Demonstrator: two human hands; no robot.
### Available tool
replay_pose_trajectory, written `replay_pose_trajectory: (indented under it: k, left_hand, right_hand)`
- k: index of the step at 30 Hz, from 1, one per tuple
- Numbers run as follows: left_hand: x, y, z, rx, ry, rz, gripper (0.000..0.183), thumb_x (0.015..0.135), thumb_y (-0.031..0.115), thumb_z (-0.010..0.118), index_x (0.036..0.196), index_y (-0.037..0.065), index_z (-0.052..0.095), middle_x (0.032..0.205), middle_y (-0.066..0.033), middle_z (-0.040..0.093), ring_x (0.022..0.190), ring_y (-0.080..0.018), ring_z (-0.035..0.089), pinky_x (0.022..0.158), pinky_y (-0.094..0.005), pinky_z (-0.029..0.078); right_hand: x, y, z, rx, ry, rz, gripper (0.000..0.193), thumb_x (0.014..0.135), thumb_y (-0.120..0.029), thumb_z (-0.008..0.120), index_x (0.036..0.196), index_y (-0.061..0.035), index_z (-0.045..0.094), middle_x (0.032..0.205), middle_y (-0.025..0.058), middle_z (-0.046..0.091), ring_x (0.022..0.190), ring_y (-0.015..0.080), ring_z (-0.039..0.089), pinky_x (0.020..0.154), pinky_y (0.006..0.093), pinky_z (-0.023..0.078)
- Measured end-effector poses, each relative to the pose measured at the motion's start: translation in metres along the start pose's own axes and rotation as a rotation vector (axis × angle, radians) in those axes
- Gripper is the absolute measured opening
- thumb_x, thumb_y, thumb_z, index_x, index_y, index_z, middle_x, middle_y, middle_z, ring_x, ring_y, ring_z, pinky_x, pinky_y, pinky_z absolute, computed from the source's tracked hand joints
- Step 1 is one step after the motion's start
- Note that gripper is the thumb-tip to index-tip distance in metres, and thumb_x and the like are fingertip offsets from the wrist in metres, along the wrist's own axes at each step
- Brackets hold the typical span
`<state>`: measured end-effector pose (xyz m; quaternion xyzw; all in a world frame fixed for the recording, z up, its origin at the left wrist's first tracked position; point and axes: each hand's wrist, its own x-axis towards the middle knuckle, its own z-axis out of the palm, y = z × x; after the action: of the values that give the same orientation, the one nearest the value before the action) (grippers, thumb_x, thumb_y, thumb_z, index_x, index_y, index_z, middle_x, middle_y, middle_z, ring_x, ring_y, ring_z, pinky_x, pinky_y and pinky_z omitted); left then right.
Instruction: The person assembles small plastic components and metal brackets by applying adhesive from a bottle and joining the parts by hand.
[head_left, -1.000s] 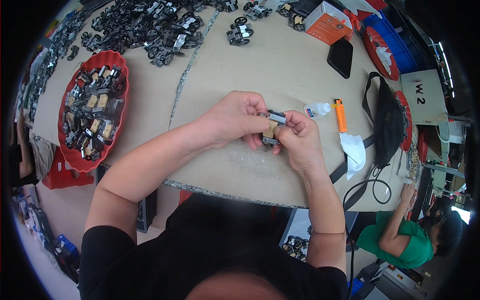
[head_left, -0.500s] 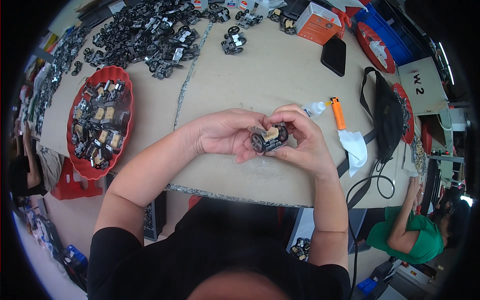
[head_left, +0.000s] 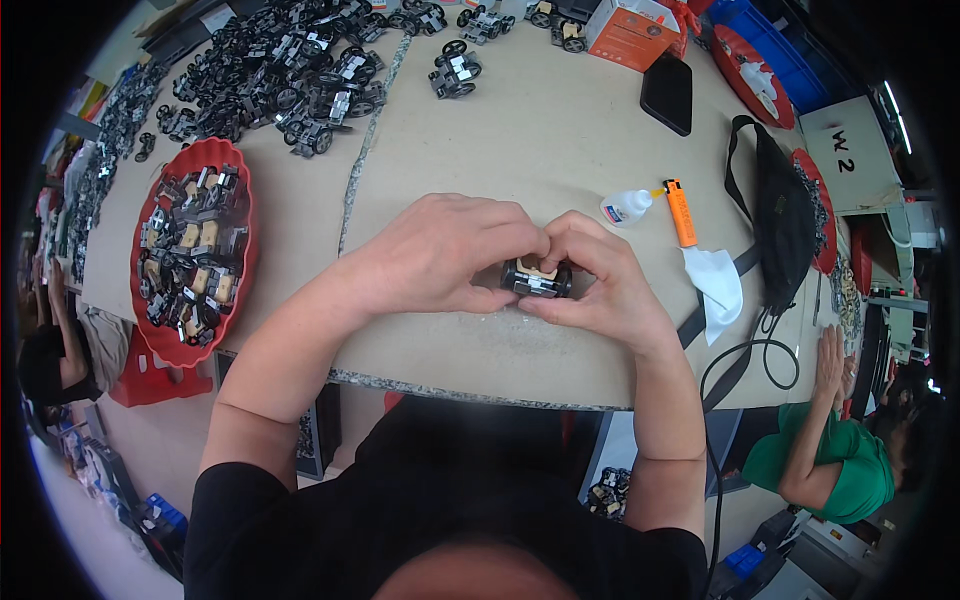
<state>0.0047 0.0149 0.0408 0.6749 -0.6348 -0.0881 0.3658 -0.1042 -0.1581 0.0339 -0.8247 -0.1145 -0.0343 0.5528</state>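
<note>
A small toy vehicle (head_left: 537, 283) with black spoked wheels, a tan seat-like part and a grey-black body is held just over the table near its front edge. My left hand (head_left: 430, 255) grips its left side, thumb low and fingers curled over the top. On the other side my right hand (head_left: 605, 285) closes round it, the thumb along the lower edge. The fingertips of both hands meet above the tan part and hide some of it. Beyond my right hand lies a small white bottle (head_left: 627, 208) with a yellow tip.
A scalloped red tray (head_left: 249, 255) of similar vehicles stands at left. Dark vehicle parts (head_left: 270, 75) pile up behind it. At right lie an orange slim object (head_left: 681, 215), a white cloth (head_left: 714, 285), a phone (head_left: 667, 94) and a black bag (head_left: 783, 205). A person in green (head_left: 825, 465) sits far right.
My left hand has turned over, its fingers now curling onto the vehicle's top instead of supporting it from the side. The vehicle has rotated so its wheels sit level. The view has shifted slightly.
</note>
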Motion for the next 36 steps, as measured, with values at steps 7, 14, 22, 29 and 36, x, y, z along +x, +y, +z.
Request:
replay_pose_trajectory:
  k: [7,14,22,29,36]
  left_hand:
    - [-0.0031,0.0004,0.0022,0.166,0.017,0.048,0.027,0.054,0.016,0.07,0.074,0.008,0.053,0.075,-0.0022,0.054,0.066,-0.0222,0.055,0.057,-0.0328,0.043]
    - [-0.004,-0.0012,0.0064,-0.001,0.018,0.015,0.025,0.053,0.013,0.069,0.072,0.007,0.053,0.072,-0.002,0.054,0.061,-0.0217,0.054,0.054,-0.0315,0.042]
    - [-0.0038,0.001,0.0051,-0.075,-0.029,-0.077,0.024,0.054,0.01,0.067,0.072,0.006,0.052,0.071,-0.0022,0.052,0.056,-0.0219,0.052,0.049,-0.0312,0.04]
    - [-0.0027,0.0013,0.0036,-0.048,-0.021,-0.05,0.025,0.053,0.011,0.068,0.072,0.006,0.052,0.07,-0.0025,0.052,0.058,-0.0226,0.053,0.05,-0.0317,0.041]
    - [-0.0041,-0.0015,0.0052,0.02,-0.005,0.015,0.027,0.051,0.014,0.069,0.071,0.007,0.052,0.074,-0.0018,0.053,0.06,-0.0231,0.054,0.053,-0.0323,0.043]
  right_hand:
    - [0.0007,-0.0002,0.0034,-0.02,-0.024,0.039,0.026,0.062,-0.005,0.073,0.077,-0.0022,0.052,0.078,0.0026,0.047,0.063,0.0091,0.051,0.051,0.0208,0.043]
    - [-0.0002,-0.0056,0.0049,-0.009,-0.014,0.053,0.024,0.062,-0.005,0.073,0.073,-0.0024,0.052,0.078,0.0019,0.049,0.063,0.0079,0.05,0.05,0.0199,0.041]
    - [-0.0015,-0.0025,0.0066,0.003,0.002,0.062,0.024,0.061,-0.005,0.072,0.073,-0.0025,0.052,0.079,0.0018,0.051,0.065,0.0085,0.049,0.051,0.0201,0.041]
    - [-0.0002,-0.0057,0.007,-0.035,0.016,0.043,0.024,0.061,-0.005,0.072,0.073,-0.0022,0.052,0.079,0.0018,0.051,0.064,0.0088,0.049,0.052,0.0203,0.042]
    - [-0.0011,-0.0039,0.0075,-0.059,-0.01,0.046,0.023,0.063,-0.004,0.072,0.075,-0.0016,0.053,0.081,0.0023,0.051,0.066,0.0089,0.051,0.051,0.0205,0.043]
